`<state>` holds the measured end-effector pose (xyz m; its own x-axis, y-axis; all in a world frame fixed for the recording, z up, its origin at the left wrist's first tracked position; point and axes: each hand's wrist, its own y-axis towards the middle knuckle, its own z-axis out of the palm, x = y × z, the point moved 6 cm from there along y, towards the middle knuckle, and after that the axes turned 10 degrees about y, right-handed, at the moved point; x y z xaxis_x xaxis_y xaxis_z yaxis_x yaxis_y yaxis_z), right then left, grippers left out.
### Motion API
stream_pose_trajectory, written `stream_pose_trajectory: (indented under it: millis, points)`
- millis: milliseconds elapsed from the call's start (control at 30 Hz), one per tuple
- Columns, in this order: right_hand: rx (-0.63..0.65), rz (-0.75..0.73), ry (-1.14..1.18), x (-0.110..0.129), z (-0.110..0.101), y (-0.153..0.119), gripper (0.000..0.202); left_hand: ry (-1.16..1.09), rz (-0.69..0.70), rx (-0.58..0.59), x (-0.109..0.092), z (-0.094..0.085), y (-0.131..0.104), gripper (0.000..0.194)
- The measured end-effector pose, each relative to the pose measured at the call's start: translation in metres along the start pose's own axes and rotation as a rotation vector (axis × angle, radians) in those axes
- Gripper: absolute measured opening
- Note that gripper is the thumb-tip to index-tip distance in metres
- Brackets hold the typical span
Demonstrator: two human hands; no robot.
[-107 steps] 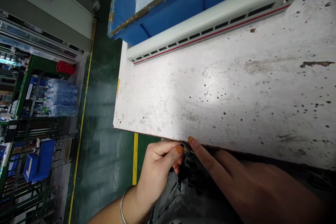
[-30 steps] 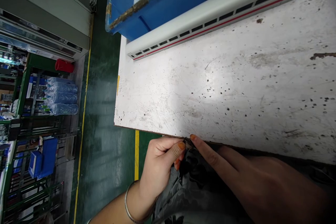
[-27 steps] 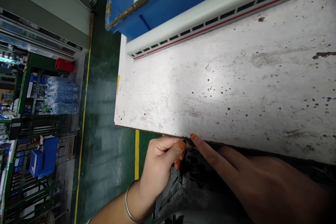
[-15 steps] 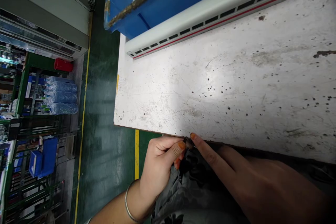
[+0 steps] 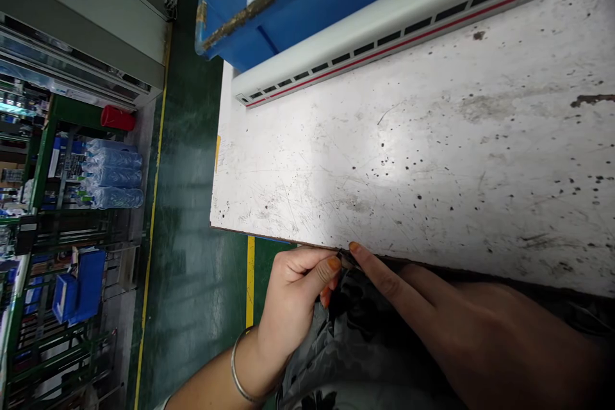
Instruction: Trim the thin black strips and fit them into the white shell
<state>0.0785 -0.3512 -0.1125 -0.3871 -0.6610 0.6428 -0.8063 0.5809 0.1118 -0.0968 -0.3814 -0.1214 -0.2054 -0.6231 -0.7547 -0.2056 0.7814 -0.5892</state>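
My left hand (image 5: 298, 295), with a metal bangle at the wrist, is closed in a pinch at the near table edge. A small dark bit shows at its fingertips, too small to name. My right hand (image 5: 461, 327) comes in from the right, its index finger reaching to the same spot and its tip at the table edge. Its other fingers are curled and partly hidden, closed around something I cannot make out. Dark patterned clothing (image 5: 365, 339) lies right below both hands.
A white scratched tabletop (image 5: 336, 160) spreads ahead. On it lies a long white model train car (image 5: 384, 29) with a red stripe, against a blue bin (image 5: 307, 19). Left are green floor (image 5: 192, 205), a shelf rack (image 5: 43, 166) with wrapped bottles (image 5: 115, 173), and a red bucket (image 5: 118, 118).
The view has shifted very slightly. Both hands stay at the table edge in nearly the same pose.
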Motion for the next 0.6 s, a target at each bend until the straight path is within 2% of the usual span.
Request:
stream_pose_trajectory:
  millis: [267, 500, 600]
  points:
    - [-0.151, 0.023, -0.017, 0.0059, -0.0090, 0.0019, 0.087, -0.004, 0.010, 0.012, 0.0004, -0.0001, 0.0006, 0.048]
    - [-0.178, 0.010, -0.105, 0.0091, -0.0069, -0.0008, 0.084, 0.007, 0.011, 0.010, 0.0000, -0.0003, 0.0002, 0.046]
    - [-0.143, 0.000, -0.096, 0.0082, -0.0091, 0.0009, 0.086, 0.001, 0.001, 0.005, 0.0006, 0.0001, 0.0005, 0.045]
